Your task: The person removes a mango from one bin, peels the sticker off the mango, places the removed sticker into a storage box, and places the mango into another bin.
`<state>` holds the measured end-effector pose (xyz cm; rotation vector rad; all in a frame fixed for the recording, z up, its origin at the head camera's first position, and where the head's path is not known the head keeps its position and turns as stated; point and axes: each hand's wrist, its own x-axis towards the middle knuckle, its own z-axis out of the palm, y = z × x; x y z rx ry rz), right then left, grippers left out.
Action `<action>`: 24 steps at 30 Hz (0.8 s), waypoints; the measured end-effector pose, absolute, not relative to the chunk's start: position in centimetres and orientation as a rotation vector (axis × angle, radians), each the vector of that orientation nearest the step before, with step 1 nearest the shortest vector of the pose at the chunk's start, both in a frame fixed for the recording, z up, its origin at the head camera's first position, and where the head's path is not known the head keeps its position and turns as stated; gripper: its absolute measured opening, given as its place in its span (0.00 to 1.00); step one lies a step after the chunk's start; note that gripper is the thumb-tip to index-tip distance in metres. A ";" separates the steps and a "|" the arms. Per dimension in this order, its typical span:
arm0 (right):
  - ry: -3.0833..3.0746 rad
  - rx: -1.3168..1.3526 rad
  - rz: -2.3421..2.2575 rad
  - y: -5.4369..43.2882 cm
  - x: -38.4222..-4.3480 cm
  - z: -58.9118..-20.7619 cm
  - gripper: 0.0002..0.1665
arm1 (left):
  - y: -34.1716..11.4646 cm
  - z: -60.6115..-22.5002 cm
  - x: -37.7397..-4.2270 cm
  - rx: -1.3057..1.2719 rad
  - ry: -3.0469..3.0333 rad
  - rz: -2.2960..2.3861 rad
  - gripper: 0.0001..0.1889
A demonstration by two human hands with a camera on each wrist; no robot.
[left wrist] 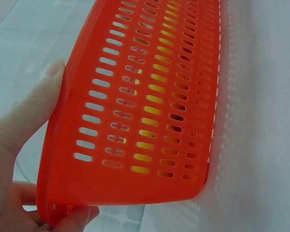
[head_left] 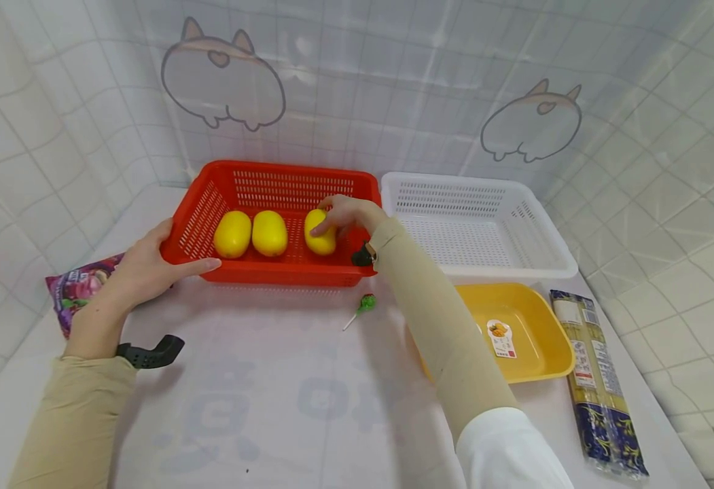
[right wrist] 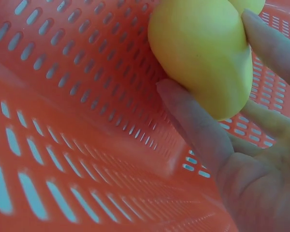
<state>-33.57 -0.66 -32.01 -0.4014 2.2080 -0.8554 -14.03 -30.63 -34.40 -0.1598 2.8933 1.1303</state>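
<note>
A red plastic basket (head_left: 283, 273) with slotted walls holds several yellow oval fruits. At its left corner my left hand (head_left: 145, 268) grips the rim; in the left wrist view the thumb (left wrist: 46, 87) lies along the rim and fingertips show below it. Inside the basket, toward its right end, my right hand (head_left: 347, 212) holds one yellow oval fruit (head_left: 320, 234). The right wrist view shows thumb and fingers on either side of this fruit (right wrist: 203, 53). Two more yellow fruits, one (head_left: 232, 234) beside the other (head_left: 270, 233), lie in the left half.
A white basket (head_left: 451, 270) stands right of the red one. Before it sits a yellow tray (head_left: 540, 339) with a sticker, partly behind my right forearm. Noodle-like packs (head_left: 598, 380) lie at far right, a green lollipop (head_left: 366, 303) in front, a purple bag (head_left: 78, 288) at left.
</note>
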 end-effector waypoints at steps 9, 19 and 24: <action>2.219 -0.424 -0.819 -0.7 -33.2 -31.8 0.50 | -30.6 -34.4 -14.1 -0.155 2.896 1.131 0.62; 2.230 -0.455 -0.784 -0.8 -33.4 -31.7 0.49 | -30.8 -34.4 -14.1 -0.171 2.887 1.112 0.63; 2.232 -0.455 -0.790 -0.7 -33.5 -31.8 0.47 | -30.7 -34.3 -14.0 -0.164 2.894 1.130 0.62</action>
